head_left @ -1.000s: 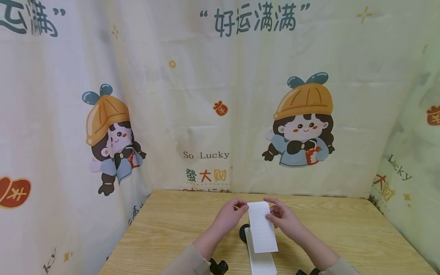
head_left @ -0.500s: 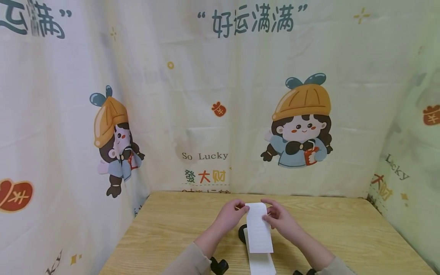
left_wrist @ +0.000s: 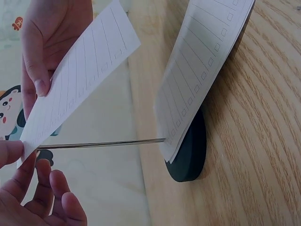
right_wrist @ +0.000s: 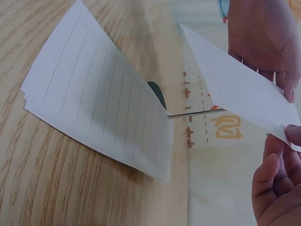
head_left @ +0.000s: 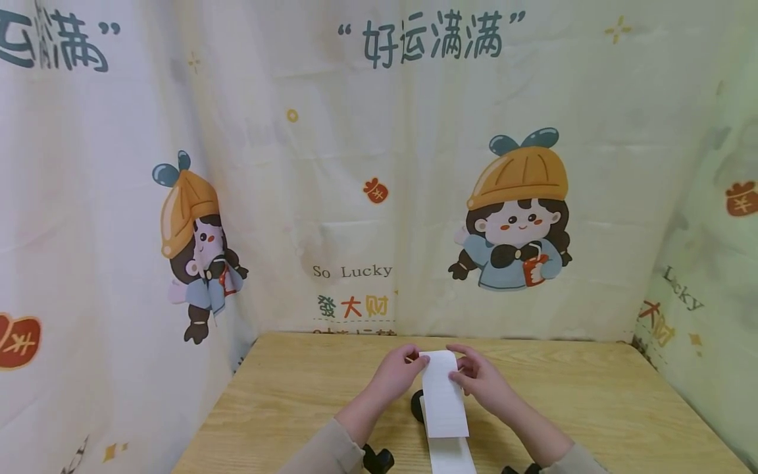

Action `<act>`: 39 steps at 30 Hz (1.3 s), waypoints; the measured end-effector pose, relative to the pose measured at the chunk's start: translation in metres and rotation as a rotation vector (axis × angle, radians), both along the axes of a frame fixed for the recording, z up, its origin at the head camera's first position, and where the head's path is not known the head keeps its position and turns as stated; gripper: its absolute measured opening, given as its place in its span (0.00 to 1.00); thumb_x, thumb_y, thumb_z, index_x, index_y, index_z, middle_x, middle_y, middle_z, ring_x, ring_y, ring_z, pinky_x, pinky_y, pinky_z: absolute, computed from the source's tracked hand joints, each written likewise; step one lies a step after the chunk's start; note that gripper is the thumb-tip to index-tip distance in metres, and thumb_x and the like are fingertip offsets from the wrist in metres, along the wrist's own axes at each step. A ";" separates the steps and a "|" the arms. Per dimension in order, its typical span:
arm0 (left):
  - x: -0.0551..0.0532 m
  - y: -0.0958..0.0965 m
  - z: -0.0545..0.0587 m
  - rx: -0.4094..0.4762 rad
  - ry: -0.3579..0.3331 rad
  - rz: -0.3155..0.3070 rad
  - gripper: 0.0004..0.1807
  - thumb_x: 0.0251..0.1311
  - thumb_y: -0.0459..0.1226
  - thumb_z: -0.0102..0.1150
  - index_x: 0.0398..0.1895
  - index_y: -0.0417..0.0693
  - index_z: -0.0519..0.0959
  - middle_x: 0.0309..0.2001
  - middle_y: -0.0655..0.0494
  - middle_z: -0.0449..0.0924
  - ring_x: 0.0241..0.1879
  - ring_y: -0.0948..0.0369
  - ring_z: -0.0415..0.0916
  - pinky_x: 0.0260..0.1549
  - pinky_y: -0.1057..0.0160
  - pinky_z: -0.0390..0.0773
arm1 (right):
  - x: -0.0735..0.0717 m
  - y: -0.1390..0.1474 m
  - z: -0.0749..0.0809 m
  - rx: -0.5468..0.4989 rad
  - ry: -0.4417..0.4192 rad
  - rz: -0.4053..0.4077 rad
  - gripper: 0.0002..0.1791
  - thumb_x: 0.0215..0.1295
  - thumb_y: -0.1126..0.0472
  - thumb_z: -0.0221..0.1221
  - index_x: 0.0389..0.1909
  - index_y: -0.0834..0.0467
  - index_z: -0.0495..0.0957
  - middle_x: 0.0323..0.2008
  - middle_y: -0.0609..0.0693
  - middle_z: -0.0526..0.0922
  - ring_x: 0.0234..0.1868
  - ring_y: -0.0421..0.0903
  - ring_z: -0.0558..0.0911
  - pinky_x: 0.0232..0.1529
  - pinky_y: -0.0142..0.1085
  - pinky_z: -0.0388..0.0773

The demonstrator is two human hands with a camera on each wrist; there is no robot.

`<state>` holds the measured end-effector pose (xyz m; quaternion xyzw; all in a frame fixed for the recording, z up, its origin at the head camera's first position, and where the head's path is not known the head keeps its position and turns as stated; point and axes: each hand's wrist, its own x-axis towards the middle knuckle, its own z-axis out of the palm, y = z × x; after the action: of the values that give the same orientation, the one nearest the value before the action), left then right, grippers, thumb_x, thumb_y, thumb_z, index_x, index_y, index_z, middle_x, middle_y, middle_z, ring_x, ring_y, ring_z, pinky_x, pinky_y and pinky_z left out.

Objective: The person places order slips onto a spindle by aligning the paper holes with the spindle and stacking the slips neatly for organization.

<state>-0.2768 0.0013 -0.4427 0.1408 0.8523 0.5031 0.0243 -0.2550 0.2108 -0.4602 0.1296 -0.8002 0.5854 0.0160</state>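
Observation:
In the head view my left hand (head_left: 399, 368) pinches the top left corner of a white lined paper slip (head_left: 444, 398). My right hand (head_left: 482, 378) holds the same slip by its right edge, thumb on its face. Below it stands a bill spike: a round black base (left_wrist: 190, 155) and a thin metal rod (left_wrist: 101, 143). Several lined slips with small checkboxes, a stack of slips (right_wrist: 103, 103), sit on the rod low down near the base. The rod's upper end meets the held slip near its top edge; whether it pierces the paper I cannot tell.
The stack leans off the base over the wooden table (head_left: 284, 395) towards the person. Black wrist-worn devices (head_left: 378, 459) show at both cuffs. Behind the table's far edge hangs a printed cream curtain (head_left: 426, 230), which also closes in both sides.
The held slip shifts slightly left in the head view, and its lower end swings left too. Both hands keep their hold. The head view itself drifts a little.

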 end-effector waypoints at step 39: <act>-0.002 -0.006 -0.009 0.108 0.029 0.025 0.11 0.67 0.48 0.60 0.42 0.52 0.80 0.39 0.62 0.79 0.42 0.62 0.75 0.41 0.55 0.76 | 0.002 -0.002 -0.002 -0.014 -0.011 -0.050 0.25 0.70 0.65 0.59 0.66 0.61 0.68 0.36 0.54 0.79 0.29 0.52 0.77 0.28 0.39 0.78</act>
<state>-0.2792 -0.0048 -0.4516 0.1388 0.8258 0.5466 -0.0020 -0.2532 0.2084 -0.4621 0.1062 -0.7992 0.5910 0.0274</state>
